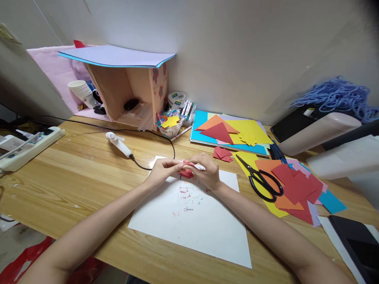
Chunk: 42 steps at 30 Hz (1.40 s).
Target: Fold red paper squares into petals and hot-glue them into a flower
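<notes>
Single head camera; no second view, so no shared area. It is sitting above and behind both hands, left [161,171] and right [207,171], looking forward and down. Hands are falling near mid-frame, at moderate range; forearms are entering from the lower corners. Beyond the hands, the view is reaching the wall [231,59]; below them, the table's [97,177] near edge.

At our left, we see a power strip [35,148] on the wooden table [89,189]. We also see stacked paper cups [79,90] beside an open box [160,85], blue yarn [337,94] at back right, and a black device [349,232] nearer us.
</notes>
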{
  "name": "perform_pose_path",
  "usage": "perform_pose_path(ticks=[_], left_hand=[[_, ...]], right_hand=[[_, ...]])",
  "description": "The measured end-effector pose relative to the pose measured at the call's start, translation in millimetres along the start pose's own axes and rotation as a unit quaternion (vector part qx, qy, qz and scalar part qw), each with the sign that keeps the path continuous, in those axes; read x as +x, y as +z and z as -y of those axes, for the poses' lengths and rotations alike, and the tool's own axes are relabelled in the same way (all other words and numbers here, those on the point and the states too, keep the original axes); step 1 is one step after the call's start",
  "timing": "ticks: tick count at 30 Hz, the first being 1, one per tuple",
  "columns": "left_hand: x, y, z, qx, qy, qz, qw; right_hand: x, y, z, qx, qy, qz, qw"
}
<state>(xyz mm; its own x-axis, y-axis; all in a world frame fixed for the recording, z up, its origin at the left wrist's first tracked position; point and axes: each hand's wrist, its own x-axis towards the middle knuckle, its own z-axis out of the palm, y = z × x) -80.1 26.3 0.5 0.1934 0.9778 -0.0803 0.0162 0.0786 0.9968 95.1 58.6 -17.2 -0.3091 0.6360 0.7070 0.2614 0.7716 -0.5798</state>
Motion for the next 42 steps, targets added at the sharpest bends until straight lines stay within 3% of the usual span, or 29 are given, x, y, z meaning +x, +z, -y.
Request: perform_pose_path(ticks=[6, 10, 13, 20, 27, 36, 42], left_hand=[[-2, 0.1, -1, 0.056, 0.049, -0.033, 0.997], [-8, 3.3, -5, 0.164, 0.13, -0.059, 0.976], [-10, 5.4, -5, 0.19, 0.148, -0.07, 0.968], [-7, 7.4, 2, 0.122, 0.106, -0.075, 0.984], [3, -3.0, 3, 0.017, 0.061, -0.146, 0.987], [-2, 5.1, 2, -0.039, -0.034, -0.014, 0.999], [-4, 6.9, 3, -0.097, -0.074, 0.0, 0.993]], right_hand=[[-1, 0, -2, -0.016, 0.007, 0.006, 1.0], [0, 1, -1, -0.017, -0.008, 0.01, 1.0], [0, 1, 1, -0.011, -0.02, 0.005, 1.0], [1, 2, 1, -0.014, -0.004, 0.014, 1.0], [2, 1, 1, -0.001, 0.006, 0.016, 1.0], [0, 3, 4, 0.033, 0.019, 0.026, 0.999], [-2, 6, 6, 0.048, 0.051, 0.017, 0.997]])
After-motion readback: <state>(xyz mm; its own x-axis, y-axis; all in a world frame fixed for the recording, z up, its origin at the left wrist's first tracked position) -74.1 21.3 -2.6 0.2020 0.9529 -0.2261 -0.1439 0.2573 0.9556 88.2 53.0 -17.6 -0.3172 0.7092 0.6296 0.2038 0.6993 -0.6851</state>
